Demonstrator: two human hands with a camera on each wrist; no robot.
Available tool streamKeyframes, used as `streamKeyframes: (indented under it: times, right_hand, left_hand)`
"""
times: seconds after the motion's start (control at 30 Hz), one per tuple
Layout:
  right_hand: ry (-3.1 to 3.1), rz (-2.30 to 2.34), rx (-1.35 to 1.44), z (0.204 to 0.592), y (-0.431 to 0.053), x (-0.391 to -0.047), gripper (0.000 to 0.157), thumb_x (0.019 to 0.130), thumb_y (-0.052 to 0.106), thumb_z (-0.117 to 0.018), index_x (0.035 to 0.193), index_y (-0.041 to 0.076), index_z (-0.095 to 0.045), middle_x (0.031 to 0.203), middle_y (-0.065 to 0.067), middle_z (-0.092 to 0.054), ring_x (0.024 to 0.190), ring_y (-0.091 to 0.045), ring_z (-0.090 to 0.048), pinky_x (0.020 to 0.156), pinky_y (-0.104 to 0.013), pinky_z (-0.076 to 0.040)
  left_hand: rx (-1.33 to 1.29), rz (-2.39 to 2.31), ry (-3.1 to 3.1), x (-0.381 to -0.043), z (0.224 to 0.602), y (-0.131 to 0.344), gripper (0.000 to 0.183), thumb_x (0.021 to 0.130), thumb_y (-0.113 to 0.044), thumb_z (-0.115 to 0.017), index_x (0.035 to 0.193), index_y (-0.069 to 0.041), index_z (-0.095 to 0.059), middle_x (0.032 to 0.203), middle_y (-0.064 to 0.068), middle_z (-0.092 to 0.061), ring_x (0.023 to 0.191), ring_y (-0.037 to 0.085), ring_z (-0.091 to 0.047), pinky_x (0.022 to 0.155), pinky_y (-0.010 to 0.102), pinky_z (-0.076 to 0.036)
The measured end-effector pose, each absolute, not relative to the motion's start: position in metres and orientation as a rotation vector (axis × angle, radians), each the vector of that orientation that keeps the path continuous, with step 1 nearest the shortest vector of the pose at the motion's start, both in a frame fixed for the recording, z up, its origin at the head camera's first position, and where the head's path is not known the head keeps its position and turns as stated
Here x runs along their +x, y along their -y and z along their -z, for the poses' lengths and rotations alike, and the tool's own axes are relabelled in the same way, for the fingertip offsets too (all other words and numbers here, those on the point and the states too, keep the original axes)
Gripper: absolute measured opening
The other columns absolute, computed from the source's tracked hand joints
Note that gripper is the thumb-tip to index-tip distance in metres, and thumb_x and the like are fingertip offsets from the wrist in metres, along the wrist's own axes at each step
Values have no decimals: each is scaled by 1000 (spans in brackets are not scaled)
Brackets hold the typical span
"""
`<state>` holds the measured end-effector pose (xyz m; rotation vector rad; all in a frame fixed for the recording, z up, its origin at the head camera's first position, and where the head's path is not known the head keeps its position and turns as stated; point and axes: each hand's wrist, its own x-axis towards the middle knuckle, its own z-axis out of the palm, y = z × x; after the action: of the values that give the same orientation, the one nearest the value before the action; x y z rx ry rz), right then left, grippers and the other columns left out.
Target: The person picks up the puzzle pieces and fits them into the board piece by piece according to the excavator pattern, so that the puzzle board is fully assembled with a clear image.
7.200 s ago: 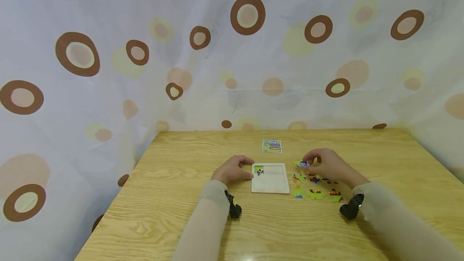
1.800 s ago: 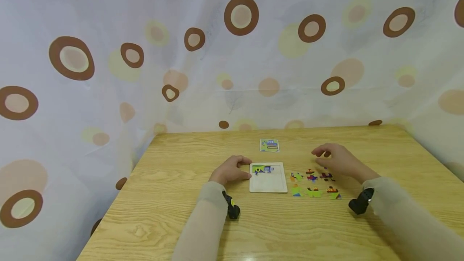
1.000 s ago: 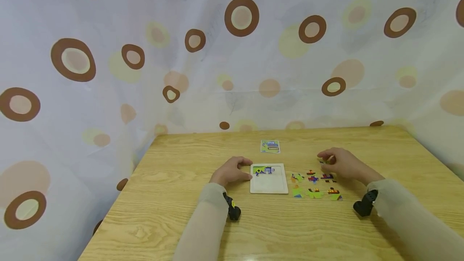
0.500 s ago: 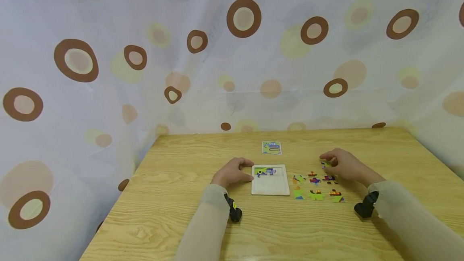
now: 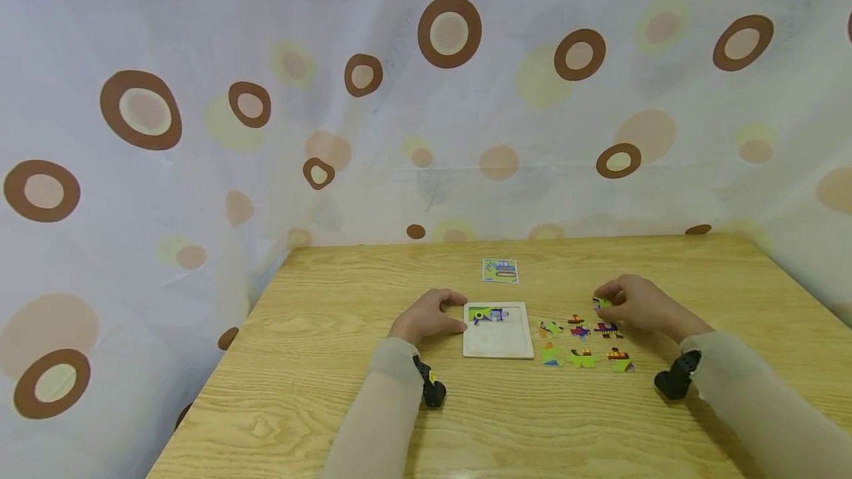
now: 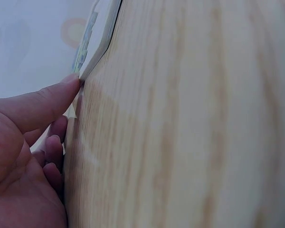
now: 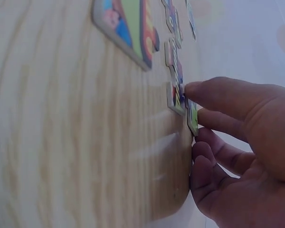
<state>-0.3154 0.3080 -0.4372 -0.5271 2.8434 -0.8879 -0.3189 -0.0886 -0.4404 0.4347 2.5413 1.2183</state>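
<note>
My left hand rests at the left side of a square white puzzle tray, its index finger by the far corner and its thumb on the left edge. In the left wrist view the thumb touches the tray's corner. Joined picture pieces, green and purple, lie in the tray's upper left. To the right, my right hand pinches a green and purple puzzle piece between thumb and index finger, at the back of the loose pieces. Fingers partly hide this piece.
Several loose puzzle pieces lie in rows between the tray and my right hand. A small picture card lies behind the tray. The wooden table ends at a dotted curtain.
A second piece has come into the tray since the oldest frame. My right hand then went back to the loose pieces, lowered and took hold of another. The left hand stays at the tray.
</note>
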Motion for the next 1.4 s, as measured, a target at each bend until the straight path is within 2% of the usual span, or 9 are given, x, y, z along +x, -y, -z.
streamKeyframes:
  times: [0.2, 0.47, 0.73, 1.0, 1.4]
  right_hand:
    - [-2848, 878, -553, 435, -310, -313, 51, 87, 26, -78, 122, -8, -64, 115, -20, -64, 101, -35, -60, 84, -54, -50]
    - [-2848, 893, -548, 440, -313, -313, 51, 86, 27, -79, 121, -8, -65, 105, -11, -66, 90, -22, -58, 76, -41, -50]
    - [-2846, 949, -517, 440, -314, -313, 50, 85, 27, -79, 121, -6, -65, 105, -12, -64, 93, -27, -59, 77, -44, -50]
    - [-2873, 978, -567, 436, -304, -308, 48, 87, 27, -78, 122, -3, -66, 99, -5, -65, 85, -19, -56, 70, -36, -48]
    - [-2880, 1065, -607, 425, -283, -299, 41, 87, 23, -77, 121, 2, -68, 107, -9, -64, 90, -22, -54, 71, -36, -48]
  left_hand:
    - [425, -1234, -2529, -320, 440, 87, 45, 87, -14, -78, 130, -14, -64, 132, 2, -56, 110, 20, -49, 100, 41, -40]
    - [448, -1235, -2527, -321, 442, 86, 45, 87, -14, -78, 130, -12, -64, 132, 3, -57, 112, 21, -49, 101, 41, -40]
    - [433, -1216, -2540, -320, 441, 85, 45, 87, -14, -78, 130, -14, -64, 131, 1, -57, 106, 19, -48, 98, 39, -41]
    - [451, -1228, -2542, -320, 444, 86, 46, 87, -13, -78, 130, -13, -64, 131, 2, -58, 108, 20, -48, 100, 40, -41]
    - [445, -1253, -2542, -322, 447, 87, 46, 86, -14, -79, 129, -14, -65, 129, 1, -58, 104, 20, -46, 97, 39, -40]
